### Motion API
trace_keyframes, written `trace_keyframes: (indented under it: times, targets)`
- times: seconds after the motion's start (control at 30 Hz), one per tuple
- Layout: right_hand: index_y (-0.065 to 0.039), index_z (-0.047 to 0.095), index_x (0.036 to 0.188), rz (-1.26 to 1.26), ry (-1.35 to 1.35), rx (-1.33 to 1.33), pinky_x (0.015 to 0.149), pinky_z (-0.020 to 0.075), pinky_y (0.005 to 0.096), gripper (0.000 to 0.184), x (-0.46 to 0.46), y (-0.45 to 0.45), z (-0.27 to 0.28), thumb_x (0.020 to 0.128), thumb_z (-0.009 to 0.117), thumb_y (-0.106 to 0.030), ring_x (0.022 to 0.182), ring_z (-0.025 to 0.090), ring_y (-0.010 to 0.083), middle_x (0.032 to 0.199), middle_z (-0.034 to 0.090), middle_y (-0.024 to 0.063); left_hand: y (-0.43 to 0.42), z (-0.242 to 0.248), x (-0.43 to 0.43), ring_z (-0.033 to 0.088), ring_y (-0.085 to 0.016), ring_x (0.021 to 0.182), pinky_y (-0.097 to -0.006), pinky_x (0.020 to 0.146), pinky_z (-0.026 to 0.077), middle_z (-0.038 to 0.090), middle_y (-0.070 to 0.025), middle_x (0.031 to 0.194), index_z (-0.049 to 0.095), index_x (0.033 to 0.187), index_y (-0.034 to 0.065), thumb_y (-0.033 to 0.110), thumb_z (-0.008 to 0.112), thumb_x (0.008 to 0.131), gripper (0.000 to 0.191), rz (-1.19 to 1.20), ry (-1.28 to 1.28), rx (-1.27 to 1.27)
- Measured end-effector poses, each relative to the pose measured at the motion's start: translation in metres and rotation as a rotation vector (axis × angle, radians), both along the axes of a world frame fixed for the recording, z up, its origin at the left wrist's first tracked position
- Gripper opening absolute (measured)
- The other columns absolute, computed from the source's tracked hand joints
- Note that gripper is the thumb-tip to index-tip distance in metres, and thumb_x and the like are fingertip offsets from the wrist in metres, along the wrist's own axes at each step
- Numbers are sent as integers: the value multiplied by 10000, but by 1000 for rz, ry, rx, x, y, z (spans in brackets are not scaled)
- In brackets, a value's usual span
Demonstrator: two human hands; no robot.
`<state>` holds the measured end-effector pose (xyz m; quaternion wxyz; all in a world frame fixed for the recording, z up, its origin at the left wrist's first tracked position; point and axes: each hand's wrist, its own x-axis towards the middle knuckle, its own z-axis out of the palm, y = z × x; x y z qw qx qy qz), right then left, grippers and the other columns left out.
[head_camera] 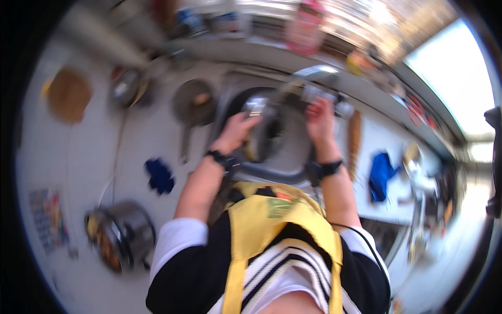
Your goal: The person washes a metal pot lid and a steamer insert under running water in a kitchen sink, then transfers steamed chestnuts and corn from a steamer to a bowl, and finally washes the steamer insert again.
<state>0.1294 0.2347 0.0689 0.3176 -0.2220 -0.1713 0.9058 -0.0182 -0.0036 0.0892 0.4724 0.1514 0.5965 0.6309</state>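
My left hand (238,131) grips a shiny metal piece of cookware (257,106) at its edge, above the sink (294,153); motion blur hides its exact kind. Below it, something dark and round lies in the basin. My right hand (321,117) is raised at the base of the curved chrome faucet (315,72), with its fingers curled near the tap fittings (313,93). Blur hides whether those fingers hold anything. Both wrists wear black bands.
A frying pan (195,103) and a dark blue cloth (159,175) lie left of the sink. Farther left stand a metal pot (129,231) and a round brown board (70,95). A blue cloth (380,176) lies at right. A pink bottle (306,29) stands on the ledge behind.
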Motion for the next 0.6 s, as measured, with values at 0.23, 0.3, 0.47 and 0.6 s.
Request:
trace_keyframes:
  times: [0.23, 0.3, 0.47, 0.6]
  targets:
    - [-109, 560, 841, -410, -169, -93, 490, 385, 234, 400, 18, 9, 15, 1013, 474, -459, 526, 468, 100, 632, 529, -22, -2, 2, 9, 655, -147, 907, -280, 752, 532, 681, -51, 1043, 621, 1169, 38, 139, 657, 917, 274, 213, -76, 3]
    - [-113, 558, 850, -443, -147, -99, 487, 379, 229, 390, 28, 17, 19, 1016, 471, -455, 527, 461, 92, 636, 526, -27, -8, 1, 10, 668, -167, 893, -304, 722, 549, 684, -63, 1044, 628, 1134, 47, 150, 652, 923, 236, 279, -118, -21]
    - [-106, 571, 903, -272, -155, -19, 504, 430, 224, 292, 45, 24, 9, 984, 567, -386, 563, 524, 95, 672, 567, -11, -12, -11, 13, 658, -232, 1009, -379, 860, 543, 673, -93, 1105, 614, 1154, 57, 179, 611, 944, 243, 306, -339, 88]
    - [-122, 608, 1170, 188, -674, 370, 720, 474, 260, 416, 66, -1, -16, 906, 672, -437, 866, 560, 117, 1016, 610, 16, -18, -18, 19, 628, -264, 1082, -445, 967, 489, 660, -90, 1167, 610, 1163, 63, 231, 577, 963, 263, 384, -593, 104]
